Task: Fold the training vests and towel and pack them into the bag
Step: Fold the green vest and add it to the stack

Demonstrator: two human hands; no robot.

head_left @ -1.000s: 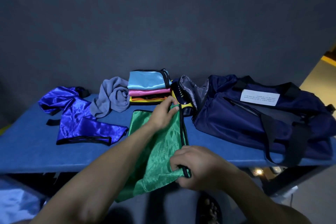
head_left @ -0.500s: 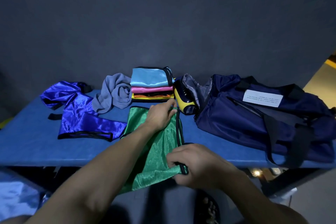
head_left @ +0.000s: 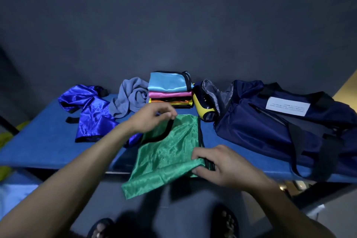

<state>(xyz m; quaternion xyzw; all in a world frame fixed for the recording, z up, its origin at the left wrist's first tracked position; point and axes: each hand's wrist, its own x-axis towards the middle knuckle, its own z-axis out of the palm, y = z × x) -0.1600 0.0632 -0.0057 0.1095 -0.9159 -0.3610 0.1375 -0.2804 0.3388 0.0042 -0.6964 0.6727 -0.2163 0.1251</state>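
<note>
A green vest [head_left: 170,149] lies across the front edge of the blue table [head_left: 42,147], its lower end hanging off. My left hand [head_left: 152,118] pinches the vest's black-trimmed far edge and lifts it a little. My right hand [head_left: 216,162] grips the vest's near right edge at the table's rim. Behind it sits a stack of folded vests [head_left: 170,90], light blue on top, then pink and orange-yellow. A crumpled grey towel [head_left: 131,96] and an unfolded shiny blue vest [head_left: 90,114] lie to the left. The navy bag [head_left: 280,121] rests open at the right.
A yellow and black object [head_left: 202,106] sits between the folded stack and the bag's mouth. The bag's dark strap [head_left: 295,152] hangs over the table's front edge. A dark wall stands close behind the table. My feet show below on the floor.
My left hand has drawn back from the vest's far right corner and now lifts the black-trimmed edge further left. My right hand stays on the near edge.
</note>
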